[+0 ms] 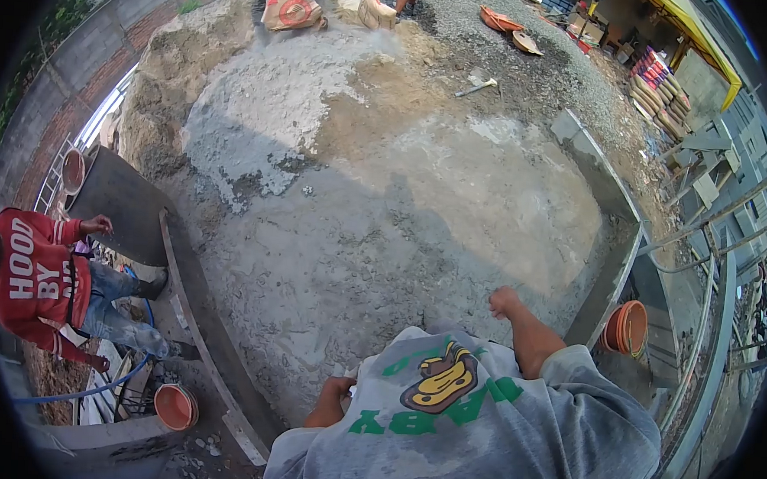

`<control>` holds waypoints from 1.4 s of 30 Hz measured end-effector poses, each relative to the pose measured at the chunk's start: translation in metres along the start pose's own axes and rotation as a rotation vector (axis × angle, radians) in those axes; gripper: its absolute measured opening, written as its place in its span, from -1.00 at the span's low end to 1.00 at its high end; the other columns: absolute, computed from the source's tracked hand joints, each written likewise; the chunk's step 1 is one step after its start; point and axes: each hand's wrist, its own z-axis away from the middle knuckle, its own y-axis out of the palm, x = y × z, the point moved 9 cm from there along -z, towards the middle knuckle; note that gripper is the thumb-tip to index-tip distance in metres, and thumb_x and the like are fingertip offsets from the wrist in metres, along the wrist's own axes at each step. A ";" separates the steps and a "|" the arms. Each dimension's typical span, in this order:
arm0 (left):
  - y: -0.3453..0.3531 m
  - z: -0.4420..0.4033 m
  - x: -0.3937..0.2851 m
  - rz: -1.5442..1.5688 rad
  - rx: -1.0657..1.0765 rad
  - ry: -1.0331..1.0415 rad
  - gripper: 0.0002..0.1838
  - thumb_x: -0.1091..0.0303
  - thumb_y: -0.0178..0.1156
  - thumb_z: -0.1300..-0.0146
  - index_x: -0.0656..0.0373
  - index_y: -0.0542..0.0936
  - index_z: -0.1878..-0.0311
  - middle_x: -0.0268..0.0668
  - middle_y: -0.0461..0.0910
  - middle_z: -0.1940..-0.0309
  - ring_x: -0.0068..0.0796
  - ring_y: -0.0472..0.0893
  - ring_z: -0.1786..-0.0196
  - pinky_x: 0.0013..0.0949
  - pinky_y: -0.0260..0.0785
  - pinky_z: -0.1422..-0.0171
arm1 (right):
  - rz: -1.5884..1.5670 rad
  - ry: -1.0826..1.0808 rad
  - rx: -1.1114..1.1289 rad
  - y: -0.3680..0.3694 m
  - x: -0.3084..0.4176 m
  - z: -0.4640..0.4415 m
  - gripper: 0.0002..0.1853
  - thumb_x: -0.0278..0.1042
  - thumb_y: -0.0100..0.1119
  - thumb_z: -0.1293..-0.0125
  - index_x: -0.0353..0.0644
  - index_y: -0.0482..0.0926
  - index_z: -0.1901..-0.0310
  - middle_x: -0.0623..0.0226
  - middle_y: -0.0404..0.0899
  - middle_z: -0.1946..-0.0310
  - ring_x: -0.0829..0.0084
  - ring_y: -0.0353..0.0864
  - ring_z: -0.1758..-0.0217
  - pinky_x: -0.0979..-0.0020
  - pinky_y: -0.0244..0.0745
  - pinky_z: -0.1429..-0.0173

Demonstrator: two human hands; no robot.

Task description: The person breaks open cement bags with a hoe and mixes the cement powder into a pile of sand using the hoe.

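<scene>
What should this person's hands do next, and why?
Perhaps swing the right hand toward the orange buckets: it is over the grey mix with no tool showing, and the buckets stand just outside the low wall on that side.

From afar, I see my right arm [536, 339] extended forward and inward, its right grip [505, 303] loosely curled; my left grip [334, 395] sits farther back, little of the left forearm [318, 418] showing.
</scene>
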 end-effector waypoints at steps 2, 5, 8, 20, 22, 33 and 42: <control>-0.001 0.002 -0.001 0.009 -0.003 0.021 -0.61 0.21 0.15 -0.08 0.18 0.51 0.03 -0.33 0.56 0.15 -0.50 0.52 0.20 -0.32 0.33 0.07 | -0.080 0.005 0.020 0.005 -0.002 -0.002 -0.91 -0.42 0.08 0.04 -0.13 0.58 0.50 0.46 0.62 0.50 0.53 0.62 0.47 0.47 0.53 0.37; 0.002 -0.008 0.002 0.038 0.023 -0.056 -0.61 0.23 0.15 -0.08 0.18 0.51 0.02 -0.34 0.56 0.14 -0.51 0.52 0.20 -0.32 0.33 0.04 | -0.334 0.064 0.014 0.027 -0.017 -0.019 -0.87 -0.42 0.02 -0.01 -0.19 0.57 0.49 0.39 0.62 0.49 0.50 0.63 0.49 0.45 0.54 0.43; 0.008 -0.036 0.017 0.124 0.195 -0.120 -0.63 0.27 0.15 -0.08 0.18 0.51 0.03 -0.35 0.56 0.13 -0.52 0.51 0.19 -0.33 0.32 0.05 | -0.406 0.035 -0.018 0.024 -0.016 -0.019 -0.84 -0.43 -0.04 -0.04 -0.26 0.55 0.49 0.33 0.61 0.50 0.48 0.62 0.51 0.43 0.55 0.47; 0.002 -0.020 0.017 0.023 0.090 -0.063 -0.63 0.35 0.15 -0.07 0.17 0.50 0.00 -0.35 0.51 0.04 -0.53 0.46 0.09 -0.33 0.30 0.02 | -0.480 0.054 0.029 0.029 -0.014 -0.019 -0.83 -0.49 -0.10 -0.05 -0.30 0.53 0.47 0.28 0.59 0.52 0.45 0.62 0.53 0.40 0.55 0.51; 0.002 -0.015 0.016 0.038 0.080 -0.005 -0.62 0.36 0.15 -0.07 0.17 0.49 -0.01 -0.35 0.50 0.03 -0.52 0.45 0.08 -0.32 0.29 0.01 | -0.432 0.024 0.035 0.022 -0.008 -0.014 -0.83 -0.49 -0.11 -0.06 -0.31 0.52 0.48 0.28 0.58 0.52 0.45 0.61 0.54 0.40 0.55 0.52; -0.001 -0.066 0.025 0.104 0.403 0.196 -0.69 0.41 0.20 0.00 0.18 0.57 0.11 -0.34 0.54 0.10 -0.50 0.47 0.10 -0.35 0.29 0.01 | -0.542 0.084 0.041 0.026 -0.013 -0.021 -0.82 -0.50 -0.12 -0.06 -0.31 0.52 0.49 0.26 0.58 0.55 0.46 0.61 0.55 0.40 0.54 0.54; -0.001 -0.036 0.033 0.049 0.125 -0.047 -0.74 0.40 0.22 0.02 0.17 0.61 0.20 -0.37 0.56 0.18 -0.49 0.48 0.17 -0.34 0.29 0.06 | 0.077 -0.119 -0.060 -0.031 0.022 0.007 -0.93 -0.43 0.11 0.05 -0.18 0.57 0.53 0.41 0.61 0.52 0.53 0.62 0.52 0.50 0.53 0.40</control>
